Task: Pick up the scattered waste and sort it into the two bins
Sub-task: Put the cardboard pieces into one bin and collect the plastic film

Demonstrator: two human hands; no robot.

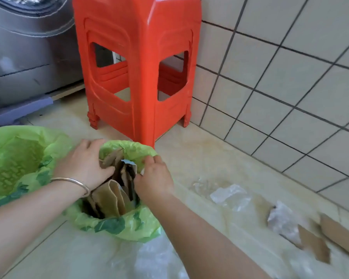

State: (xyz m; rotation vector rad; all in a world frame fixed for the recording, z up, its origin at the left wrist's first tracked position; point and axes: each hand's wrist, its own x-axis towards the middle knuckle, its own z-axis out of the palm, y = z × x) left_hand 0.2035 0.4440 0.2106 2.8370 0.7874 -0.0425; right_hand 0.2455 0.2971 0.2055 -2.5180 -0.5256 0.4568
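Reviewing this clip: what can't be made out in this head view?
- Left bin: cut off by the left edge; its contents are not visible.
- Right bin: the cardboard and both hands hide its depth.
- Clear plastic on the floor: blurred, so pieces cannot be counted.
- Cardboard strips: cut off by the right edge.

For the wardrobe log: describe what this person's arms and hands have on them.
Both forearms are bare, with no sleeves in view and no gloves. The left hand has a thin, plain silver bangle round its wrist. The right hand shows no ring, watch or band on the side that is visible.
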